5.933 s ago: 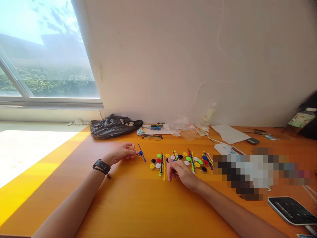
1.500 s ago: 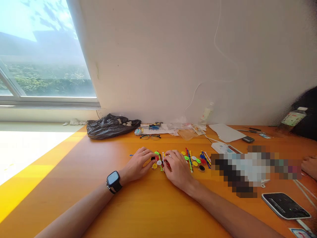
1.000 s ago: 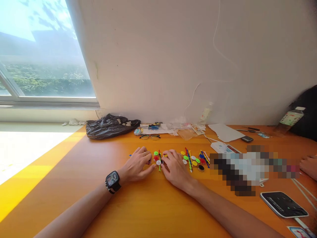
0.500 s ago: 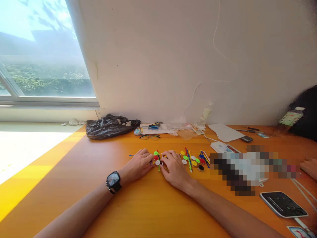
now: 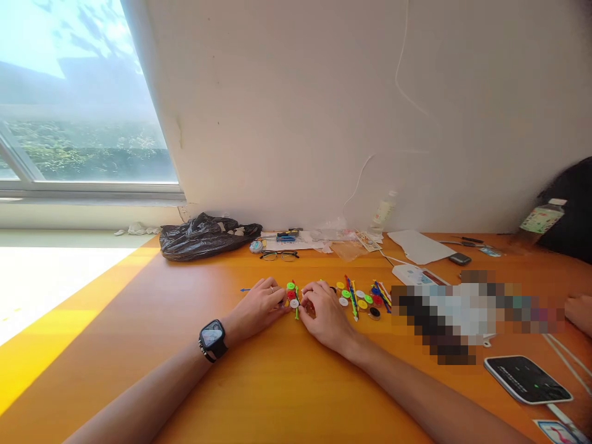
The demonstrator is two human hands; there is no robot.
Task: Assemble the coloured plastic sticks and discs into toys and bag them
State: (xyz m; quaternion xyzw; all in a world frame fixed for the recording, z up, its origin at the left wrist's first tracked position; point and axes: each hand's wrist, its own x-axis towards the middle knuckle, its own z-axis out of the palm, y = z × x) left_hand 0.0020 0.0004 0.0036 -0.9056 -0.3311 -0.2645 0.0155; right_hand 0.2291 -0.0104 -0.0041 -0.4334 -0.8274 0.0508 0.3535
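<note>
Small coloured plastic discs and thin sticks lie in a row across the wooden table. Between my hands are a green disc [image 5: 290,286], a red disc [image 5: 291,295], a white disc [image 5: 295,304] and a green stick [image 5: 296,313]. My left hand [image 5: 263,303] rests at their left side, its fingers curled and closed at the tips, where a small piece is mostly hidden. On the right side my right hand [image 5: 327,313] is bent over, thumb and fingertips drawn together beside the white disc. Something reddish shows under its fingers, too covered to name.
More discs, such as a yellow disc [image 5: 362,304], and a bundle of sticks [image 5: 352,297] lie right of my hands. A blue stick [image 5: 245,290] is at the left. Behind are a black plastic bag [image 5: 208,239] and glasses [image 5: 280,254]. A phone-like device [image 5: 528,379] lies front right.
My right hand's fingers have drawn in slightly, and a dark round piece shows more beyond it. My left hand stays in place. The hand at the far right edge has shifted a little.
</note>
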